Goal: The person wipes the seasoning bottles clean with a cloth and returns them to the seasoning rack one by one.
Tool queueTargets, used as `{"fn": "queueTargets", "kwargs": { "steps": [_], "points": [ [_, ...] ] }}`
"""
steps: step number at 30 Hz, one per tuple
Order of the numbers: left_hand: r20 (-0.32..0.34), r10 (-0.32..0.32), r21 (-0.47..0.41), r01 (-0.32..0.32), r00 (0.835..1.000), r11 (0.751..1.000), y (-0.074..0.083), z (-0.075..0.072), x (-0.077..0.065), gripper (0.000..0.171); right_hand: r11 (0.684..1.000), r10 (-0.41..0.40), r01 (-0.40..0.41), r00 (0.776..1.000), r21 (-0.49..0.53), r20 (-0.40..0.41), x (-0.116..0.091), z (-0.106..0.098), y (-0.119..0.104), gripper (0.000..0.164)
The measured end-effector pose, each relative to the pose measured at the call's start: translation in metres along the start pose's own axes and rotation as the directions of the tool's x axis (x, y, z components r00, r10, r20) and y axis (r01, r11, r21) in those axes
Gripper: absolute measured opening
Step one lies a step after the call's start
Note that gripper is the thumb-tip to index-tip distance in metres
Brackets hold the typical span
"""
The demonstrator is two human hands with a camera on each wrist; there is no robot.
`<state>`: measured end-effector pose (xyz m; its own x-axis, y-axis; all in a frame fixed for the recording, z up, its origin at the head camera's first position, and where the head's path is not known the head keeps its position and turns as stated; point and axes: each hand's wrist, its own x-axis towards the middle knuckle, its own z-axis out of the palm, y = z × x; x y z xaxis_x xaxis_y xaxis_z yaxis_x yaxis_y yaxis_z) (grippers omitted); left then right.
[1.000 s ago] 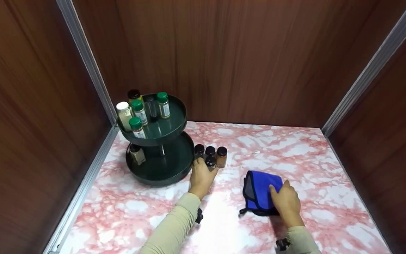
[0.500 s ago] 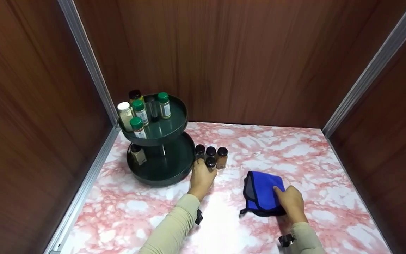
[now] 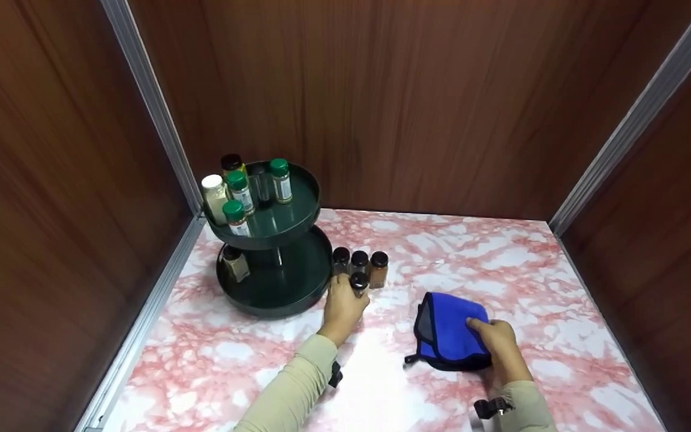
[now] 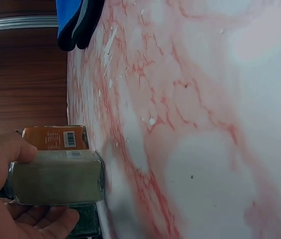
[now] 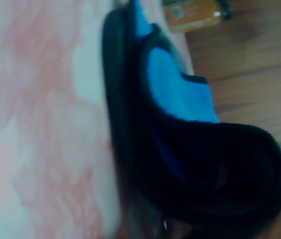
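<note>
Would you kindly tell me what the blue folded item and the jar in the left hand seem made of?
The blue folded item: probably soft matte fabric, judging by its curved flap and black edge binding; fibre unclear. The jar: probably clear, glossy glass, as its wall looks see-through with bright edges; plastic is possible.

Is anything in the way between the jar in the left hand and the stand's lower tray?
Besides the left hand gripping the spice jar, only the lower tray's raised rim visibly stands between; three jars stand just behind.
</note>
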<state>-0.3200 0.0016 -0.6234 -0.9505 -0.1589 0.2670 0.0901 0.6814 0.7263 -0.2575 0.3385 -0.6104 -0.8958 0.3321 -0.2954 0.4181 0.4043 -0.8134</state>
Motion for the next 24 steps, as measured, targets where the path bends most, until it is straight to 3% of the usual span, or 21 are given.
{"fn": "queueTargets", "kwargs": {
  "steps": [4, 11, 15, 24],
  "points": [
    [0.017, 0.027, 0.003, -0.027, 0.999, 1.0, -0.003, -0.003, -0.003, 0.043, 0.986, 0.057, -0.07, 0.995, 0.154, 0.085, 0.0, -0.001, -0.003, 0.065],
    [0.026, 0.1, -0.044, -0.099, 0.995, 0.994, -0.004, -0.008, -0.008, 0.04, 0.897, 0.097, -0.173, 0.975, 0.407, 0.202, -0.009, -0.001, -0.009, 0.059],
    [0.062, 0.144, -0.111, -0.136, 0.988, 0.984, -0.005, -0.013, -0.011, 0.039, 0.856, 0.076, -0.182, 0.97, 0.483, 0.231, -0.015, 0.0, -0.015, 0.05],
    [0.172, 0.184, -0.253, -0.137, 0.968, 0.958, 0.007, -0.022, -0.022, 0.045, 0.773, 0.009, -0.137, 0.979, 0.619, 0.205, -0.027, -0.001, -0.033, 0.045]
  ]
}}
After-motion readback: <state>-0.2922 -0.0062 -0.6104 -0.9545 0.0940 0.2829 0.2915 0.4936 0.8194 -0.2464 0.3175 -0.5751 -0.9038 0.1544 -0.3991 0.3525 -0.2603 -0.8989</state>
